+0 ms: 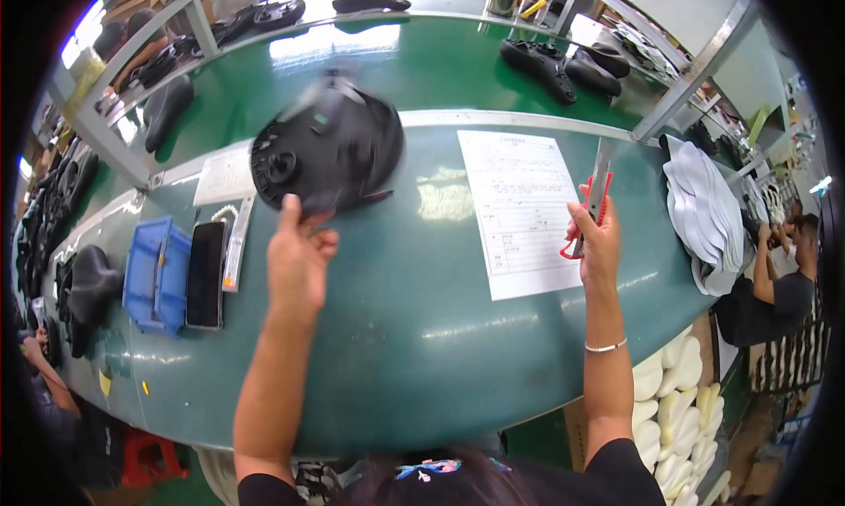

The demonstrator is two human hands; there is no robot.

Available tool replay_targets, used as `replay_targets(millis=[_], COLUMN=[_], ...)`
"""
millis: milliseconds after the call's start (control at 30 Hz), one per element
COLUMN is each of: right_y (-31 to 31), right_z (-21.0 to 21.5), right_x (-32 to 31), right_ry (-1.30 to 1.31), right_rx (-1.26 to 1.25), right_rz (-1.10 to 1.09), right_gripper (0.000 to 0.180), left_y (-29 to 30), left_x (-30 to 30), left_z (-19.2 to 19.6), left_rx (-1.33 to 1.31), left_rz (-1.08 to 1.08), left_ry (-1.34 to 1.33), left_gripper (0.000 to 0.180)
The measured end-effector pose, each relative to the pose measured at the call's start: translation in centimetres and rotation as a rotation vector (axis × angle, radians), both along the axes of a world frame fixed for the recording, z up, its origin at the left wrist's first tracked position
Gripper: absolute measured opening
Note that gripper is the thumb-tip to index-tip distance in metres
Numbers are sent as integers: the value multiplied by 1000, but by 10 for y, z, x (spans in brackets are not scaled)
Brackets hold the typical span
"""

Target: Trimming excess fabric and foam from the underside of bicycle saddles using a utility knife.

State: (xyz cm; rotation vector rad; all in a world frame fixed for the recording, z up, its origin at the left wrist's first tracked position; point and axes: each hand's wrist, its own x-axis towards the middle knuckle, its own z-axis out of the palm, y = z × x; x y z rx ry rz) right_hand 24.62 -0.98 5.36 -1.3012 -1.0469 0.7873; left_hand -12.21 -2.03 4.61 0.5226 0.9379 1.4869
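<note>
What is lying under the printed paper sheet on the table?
Only the green table shows around the paper sheet. Whatever lies beneath it is covered; it looks flat.

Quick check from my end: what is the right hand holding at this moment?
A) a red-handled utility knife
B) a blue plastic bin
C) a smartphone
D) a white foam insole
A: the right hand grips a red-handled utility knife with its blade pointing up, above the printed sheet; the blue bin and the phone lie on the green table to the left, untouched.
</note>
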Motion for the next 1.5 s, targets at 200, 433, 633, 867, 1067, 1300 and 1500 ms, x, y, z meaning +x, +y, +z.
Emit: replay_targets(millis=[200, 433, 633, 867, 1067, 1300, 1500], right_y=[120, 298, 368, 334, 167, -66, -122], right_z=[-41, -59, -70, -51, 3, 58, 44], right_x=[52, 114, 87, 30, -20, -93, -88], right_ry=[29, -240, -701, -1259, 177, 537, 172], right_rx=[12, 51, -200, -165, 34, -318, -93], right_rz=[-29, -126, -301, -193, 205, 522, 523], right_gripper=[44, 33, 59, 38, 23, 34, 44], left_y=[7, 20, 28, 28, 22, 4, -35], left_x=[91, 74, 66, 64, 68, 89, 71], left_z=[-36, -35, -30, -35, -42, -14, 9], left_rx=[538, 488, 370, 399, 327, 715, 549], left_rz=[-323, -394, -385, -392, -388, 287, 105], left_ry=[1314, 1086, 862, 836, 767, 1533, 631], left_gripper=[13, 10, 9, 11, 16, 73, 35])
